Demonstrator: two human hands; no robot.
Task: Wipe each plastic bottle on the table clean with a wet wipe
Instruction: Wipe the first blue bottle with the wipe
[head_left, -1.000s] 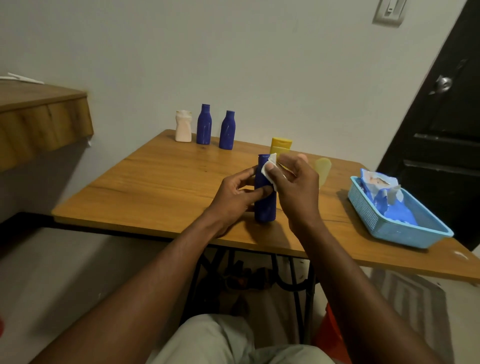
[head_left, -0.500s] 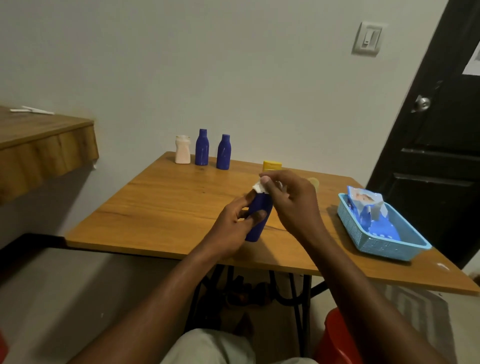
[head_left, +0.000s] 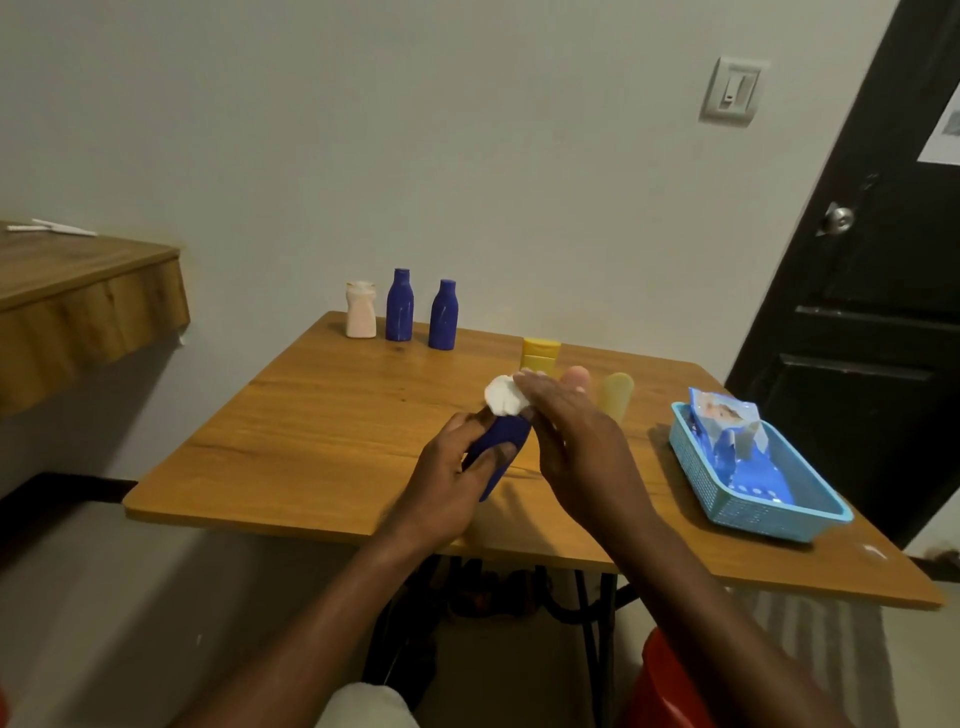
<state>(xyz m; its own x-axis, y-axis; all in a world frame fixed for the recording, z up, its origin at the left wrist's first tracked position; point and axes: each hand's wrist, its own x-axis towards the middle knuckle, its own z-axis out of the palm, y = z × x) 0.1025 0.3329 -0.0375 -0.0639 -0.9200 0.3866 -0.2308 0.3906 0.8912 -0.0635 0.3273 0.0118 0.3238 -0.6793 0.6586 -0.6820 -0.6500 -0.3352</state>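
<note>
My left hand (head_left: 447, 483) grips a dark blue plastic bottle (head_left: 501, 447), tilted with its top away from me, over the wooden table (head_left: 322, 431). A bunched white wet wipe (head_left: 503, 399) sits on the bottle's top end, pressed there by my right hand (head_left: 576, 441); how its fingers hold the wipe is hidden. At the table's far edge stand a pale pink bottle (head_left: 360, 309) and two blue bottles (head_left: 399, 305) (head_left: 443, 315). A yellow bottle (head_left: 540, 353) and a pale yellow one (head_left: 617, 394) stand just beyond my right hand.
A light blue plastic basket (head_left: 727, 488) with a blue pack of wipes (head_left: 727, 436) sits at the table's right side. A wooden shelf (head_left: 78, 296) juts out at the left. A black door (head_left: 872, 312) is at the right, a red object below the table edge.
The blue bottle has gone from upright to tilted away from me. The wipe has moved from the bottle's shoulder up onto its top, now more bunched. The view has pulled back and risen.
</note>
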